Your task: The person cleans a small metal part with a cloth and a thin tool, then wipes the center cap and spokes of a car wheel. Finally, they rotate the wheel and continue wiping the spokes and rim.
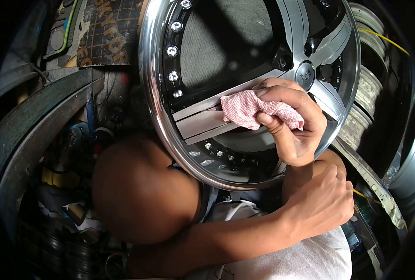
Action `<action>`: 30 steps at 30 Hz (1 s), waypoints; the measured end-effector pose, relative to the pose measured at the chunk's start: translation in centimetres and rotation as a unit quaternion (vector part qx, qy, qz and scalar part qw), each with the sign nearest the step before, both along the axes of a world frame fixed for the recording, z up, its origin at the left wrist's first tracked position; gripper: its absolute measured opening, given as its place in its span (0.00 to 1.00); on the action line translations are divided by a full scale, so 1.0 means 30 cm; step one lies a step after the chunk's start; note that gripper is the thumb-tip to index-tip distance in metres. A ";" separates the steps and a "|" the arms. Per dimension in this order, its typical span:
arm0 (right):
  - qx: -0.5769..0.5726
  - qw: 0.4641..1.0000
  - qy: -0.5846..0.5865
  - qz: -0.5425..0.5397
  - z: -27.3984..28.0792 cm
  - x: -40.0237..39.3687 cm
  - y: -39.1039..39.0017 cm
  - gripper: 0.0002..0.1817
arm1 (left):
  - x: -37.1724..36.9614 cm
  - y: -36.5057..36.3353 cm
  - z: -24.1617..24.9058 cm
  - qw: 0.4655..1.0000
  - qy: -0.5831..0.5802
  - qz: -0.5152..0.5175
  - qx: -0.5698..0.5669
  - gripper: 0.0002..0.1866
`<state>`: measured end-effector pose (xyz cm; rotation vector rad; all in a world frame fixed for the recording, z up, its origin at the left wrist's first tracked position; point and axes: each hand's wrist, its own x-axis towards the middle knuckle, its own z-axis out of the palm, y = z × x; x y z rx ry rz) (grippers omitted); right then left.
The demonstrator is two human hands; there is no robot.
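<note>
A polished chrome wheel rim (157,100) with grey spokes (203,122) and a ring of bolts leans on my lap, against my bare knee (140,196). My right hand (293,128) grips a bunched pink cloth (242,108) and presses it on a spoke close to the hub (305,73). My left arm crosses in from the lower left. My left hand (321,203) is curled into a fist just under the rim's lower edge, beside my right forearm. Nothing shows in its fingers.
A dark tyre (28,126) curves along the left. More rims (368,93) stand stacked behind at the right, with a yellow cable (387,39) across them. Cluttered tools and parts lie on the floor at lower left. A printed mat (107,30) lies at the top left.
</note>
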<state>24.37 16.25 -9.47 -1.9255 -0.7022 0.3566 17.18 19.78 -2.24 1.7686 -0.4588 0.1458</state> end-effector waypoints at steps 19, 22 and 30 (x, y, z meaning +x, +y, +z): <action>-0.014 1.000 -0.001 -0.014 0.008 0.004 -0.019 0.15 | 0.011 0.021 0.002 1.000 0.002 0.001 0.025 0.08; -0.011 1.000 -0.001 -0.014 0.006 0.004 -0.021 0.16 | 0.002 -0.001 -0.004 0.999 0.008 -0.031 0.027 0.08; -0.001 1.000 0.006 -0.015 -0.003 0.006 -0.030 0.16 | 0.014 0.022 0.002 1.000 0.011 0.013 0.024 0.09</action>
